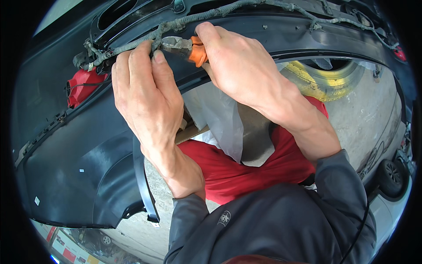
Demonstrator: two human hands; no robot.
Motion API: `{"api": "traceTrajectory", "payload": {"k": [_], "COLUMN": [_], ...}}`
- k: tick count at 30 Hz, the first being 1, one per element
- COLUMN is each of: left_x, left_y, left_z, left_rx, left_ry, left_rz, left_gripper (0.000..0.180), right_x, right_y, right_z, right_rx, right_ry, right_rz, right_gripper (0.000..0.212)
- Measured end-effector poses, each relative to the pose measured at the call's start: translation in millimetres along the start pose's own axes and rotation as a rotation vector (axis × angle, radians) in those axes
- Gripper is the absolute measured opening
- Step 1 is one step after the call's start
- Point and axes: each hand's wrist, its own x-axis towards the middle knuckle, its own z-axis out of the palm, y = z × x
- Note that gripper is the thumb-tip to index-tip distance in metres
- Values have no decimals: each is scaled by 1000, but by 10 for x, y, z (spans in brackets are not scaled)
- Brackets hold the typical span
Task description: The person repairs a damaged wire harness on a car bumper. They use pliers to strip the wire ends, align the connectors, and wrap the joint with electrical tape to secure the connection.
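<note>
Gripping pliers (198, 53) in my right fingers (208, 34), I'm pinching the cable (206, 16), upper left, with my left fingers (139, 64); it's still lining the bumper (66, 176).

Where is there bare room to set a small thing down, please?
Bare floor shows at right, between the yellow-marked tyre and the right sleeve. The curved dark panel, left of the left hand, is mostly bare too. Crowded: around the wiring harness, by that hand, the right hand and pliers.

Orange-handled pliers (184, 47) with a grey nose lie sideways in the right hand (246, 66), and a long, bumpy grey wire tube (202, 16) bends along just past the left hand (147, 97) too.
</note>
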Motion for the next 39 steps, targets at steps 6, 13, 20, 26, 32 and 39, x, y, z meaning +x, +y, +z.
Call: {"api": "traceTrajectory", "payload": {"k": [6, 13, 20, 26, 32, 39], "left_x": [-1, -15, -6, -15, -18, -21], "left_y": [28, 73, 168, 168, 93, 90], "left_z": [-4, 39, 140, 165, 168, 163], "left_rx": [-45, -355, -649, -691, -917, -1028], "left_ry": [-28, 8, 70, 113, 107, 79], "left_rz": [-89, -368, -621, -604, -618, -689], "left_gripper": [17, 23, 30, 28, 29, 31], "right_x": [50, 74, 78, 104, 186, 173], "right_y": [24, 44, 68, -15, -66, -149], "right_z": [-9, -30, -55, -149, -289, -295], "right_rx": [90, 162, 314, 558, 781, 675], "right_ry": [-92, -51, -119, -298, -650, -513], "right_rz": [57, 46, 84, 164, 414, 359], "right_gripper": [40, 40, 36, 32, 30, 34]}}
